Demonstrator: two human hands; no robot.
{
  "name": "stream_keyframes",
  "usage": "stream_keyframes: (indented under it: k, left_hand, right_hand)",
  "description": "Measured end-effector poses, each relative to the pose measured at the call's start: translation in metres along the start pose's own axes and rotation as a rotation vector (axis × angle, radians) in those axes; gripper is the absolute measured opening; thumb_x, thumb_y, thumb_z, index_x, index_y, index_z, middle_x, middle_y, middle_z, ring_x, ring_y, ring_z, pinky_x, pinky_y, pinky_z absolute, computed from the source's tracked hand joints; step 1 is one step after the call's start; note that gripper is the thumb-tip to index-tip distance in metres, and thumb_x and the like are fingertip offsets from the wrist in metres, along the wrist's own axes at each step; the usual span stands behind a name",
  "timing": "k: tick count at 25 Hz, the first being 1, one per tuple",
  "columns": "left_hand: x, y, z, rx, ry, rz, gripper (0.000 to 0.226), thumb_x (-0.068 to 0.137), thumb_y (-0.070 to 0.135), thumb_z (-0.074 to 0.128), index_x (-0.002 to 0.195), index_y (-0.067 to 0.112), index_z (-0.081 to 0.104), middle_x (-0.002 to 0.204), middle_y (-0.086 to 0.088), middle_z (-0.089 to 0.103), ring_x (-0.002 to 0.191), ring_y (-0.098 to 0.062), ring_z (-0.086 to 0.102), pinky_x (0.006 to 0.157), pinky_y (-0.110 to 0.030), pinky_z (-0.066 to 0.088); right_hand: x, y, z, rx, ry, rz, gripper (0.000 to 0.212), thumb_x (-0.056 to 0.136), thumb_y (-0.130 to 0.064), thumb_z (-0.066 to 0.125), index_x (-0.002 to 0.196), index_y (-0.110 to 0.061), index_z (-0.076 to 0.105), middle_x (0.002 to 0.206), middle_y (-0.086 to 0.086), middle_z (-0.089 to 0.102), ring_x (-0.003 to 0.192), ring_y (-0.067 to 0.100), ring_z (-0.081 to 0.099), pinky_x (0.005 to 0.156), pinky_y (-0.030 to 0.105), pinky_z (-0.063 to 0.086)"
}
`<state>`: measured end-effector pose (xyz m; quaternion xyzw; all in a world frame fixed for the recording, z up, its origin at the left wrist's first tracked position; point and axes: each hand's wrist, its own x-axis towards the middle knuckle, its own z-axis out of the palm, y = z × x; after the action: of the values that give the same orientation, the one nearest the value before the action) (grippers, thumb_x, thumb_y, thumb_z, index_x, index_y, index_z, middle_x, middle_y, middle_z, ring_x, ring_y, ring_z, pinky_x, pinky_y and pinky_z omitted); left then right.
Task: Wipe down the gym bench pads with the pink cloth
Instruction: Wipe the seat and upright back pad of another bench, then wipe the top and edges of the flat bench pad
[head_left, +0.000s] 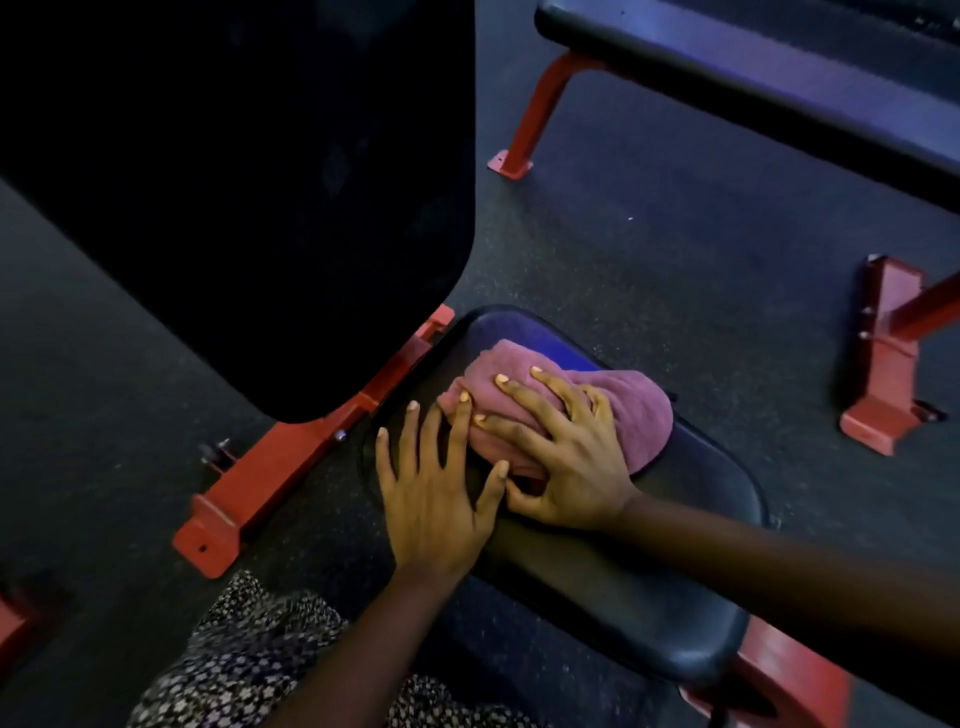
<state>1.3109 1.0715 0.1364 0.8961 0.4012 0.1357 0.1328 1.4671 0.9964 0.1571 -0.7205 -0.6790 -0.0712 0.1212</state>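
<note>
Head view:
Cloth: bunched pink terry cloth (641, 410) on far half of black vinyl seat pad (675, 597), nr tall dark back pad (260, 208).
R hand (566, 457): fingers spread, pressing down on cloth.
L hand (431, 499): fingers spread on seat pad, two tips touching cloth edge.
Frame: red steel frame (270, 467) underneath.
</note>
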Motion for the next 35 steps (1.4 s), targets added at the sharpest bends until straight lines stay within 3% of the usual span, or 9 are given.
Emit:
stream_keyframes:
  k: [4, 6, 10, 14, 19, 22, 25, 31, 35]
  left_hand:
    - [0.015, 0.006, -0.033, -0.112, -0.321, -0.088, 0.074, 0.090, 0.062, -0.001, 0.145, 0.021, 0.027, 0.152, -0.011, 0.028, 0.144, -0.027, 0.016, 0.114, -0.045, -0.002]
    - [0.018, 0.004, -0.062, -0.340, -0.549, -0.169, 0.060, 0.094, 0.057, 0.015, 0.147, 0.028, 0.017, 0.157, -0.005, 0.012, 0.146, -0.019, 0.003, 0.115, -0.040, -0.006]
    - [-0.007, -0.001, -0.141, -0.490, -0.739, -0.189, 0.074, 0.083, 0.071, 0.032, 0.141, 0.025, 0.035, 0.152, -0.003, 0.029, 0.140, -0.018, 0.025, 0.115, -0.033, 0.018]
    - [-0.050, 0.011, -0.191, -0.334, -0.858, -0.041, 0.045, 0.096, 0.031, 0.045, 0.139, 0.017, 0.039, 0.149, -0.004, 0.033, 0.138, -0.016, 0.030, 0.107, -0.019, 0.018]
    - [-0.123, 0.105, -0.209, -0.319, -1.203, -0.010, 0.070, 0.073, 0.074, 0.046, 0.130, 0.031, 0.046, 0.137, 0.006, 0.042, 0.127, -0.009, 0.040, 0.109, -0.028, 0.032]
    - [-0.169, 0.214, -0.184, -0.392, -1.016, -0.109, 0.039, 0.093, 0.033, 0.050, 0.129, 0.018, 0.051, 0.135, 0.004, 0.046, 0.121, -0.010, 0.045, 0.104, -0.023, 0.031]
    - [-0.216, 0.332, -0.155, -0.409, -0.890, 0.007, 0.034, 0.093, 0.018, 0.054, 0.124, 0.007, 0.056, 0.129, -0.010, 0.055, 0.120, -0.021, 0.051, 0.099, -0.020, 0.032]
    - [-0.248, 0.495, -0.113, -0.369, -1.125, 0.431, 0.037, 0.092, 0.017, 0.055, 0.127, 0.007, 0.053, 0.132, -0.006, 0.052, 0.123, -0.018, 0.049, 0.097, -0.014, 0.028]
    - [-0.241, 0.543, -0.086, -0.384, -1.204, 0.364, 0.036, 0.093, 0.015, 0.052, 0.128, 0.007, 0.051, 0.128, -0.004, 0.054, 0.115, -0.015, 0.053, 0.091, -0.015, 0.035]
  right_hand:
    - [0.014, -0.010, -0.018, -0.026, -0.276, 0.156, 0.062, 0.083, -0.060, 0.043, 0.141, -0.042, 0.028, 0.153, 0.003, 0.021, 0.131, 0.038, 0.031, 0.088, 0.055, 0.040]
    - [0.032, -0.022, -0.047, 0.012, -0.466, 0.231, 0.068, 0.082, -0.047, 0.057, 0.141, -0.041, 0.025, 0.154, 0.005, 0.017, 0.131, 0.039, 0.030, 0.091, 0.052, 0.042]
    - [0.033, -0.066, -0.125, 0.131, -0.671, 0.382, 0.081, 0.075, -0.027, 0.071, 0.142, -0.032, 0.026, 0.149, 0.007, 0.018, 0.124, 0.036, 0.033, 0.097, 0.049, 0.039]
    - [-0.049, -0.101, -0.183, 0.356, -0.644, 0.525, 0.061, 0.089, -0.032, 0.054, 0.143, -0.038, 0.026, 0.150, 0.005, 0.020, 0.123, 0.034, 0.037, 0.101, 0.046, 0.037]
    - [-0.208, -0.090, -0.231, 0.461, -0.579, 0.683, 0.062, 0.085, -0.041, 0.051, 0.143, -0.037, 0.029, 0.151, 0.002, 0.027, 0.125, 0.031, 0.041, 0.103, 0.041, 0.036]
    - [-0.331, -0.057, -0.280, 0.496, -0.538, 0.833, 0.066, 0.075, -0.053, 0.044, 0.139, -0.038, 0.037, 0.146, 0.005, 0.036, 0.124, 0.032, 0.044, 0.102, 0.039, 0.038]
    - [-0.443, -0.022, -0.341, 0.469, -0.432, 1.051, 0.061, 0.080, -0.050, 0.060, 0.137, -0.034, 0.044, 0.142, 0.007, 0.041, 0.120, 0.033, 0.047, 0.101, 0.034, 0.036]
    - [-0.600, 0.024, -0.415, 0.446, -0.243, 1.387, 0.064, 0.074, -0.054, 0.060, 0.133, -0.034, 0.048, 0.135, 0.004, 0.049, 0.117, 0.028, 0.050, 0.095, 0.029, 0.037]
    - [-0.661, 0.064, -0.430, 0.475, -0.172, 1.478, 0.057, 0.077, -0.046, 0.067, 0.130, -0.031, 0.053, 0.127, 0.006, 0.056, 0.113, 0.025, 0.054, 0.091, 0.030, 0.040]
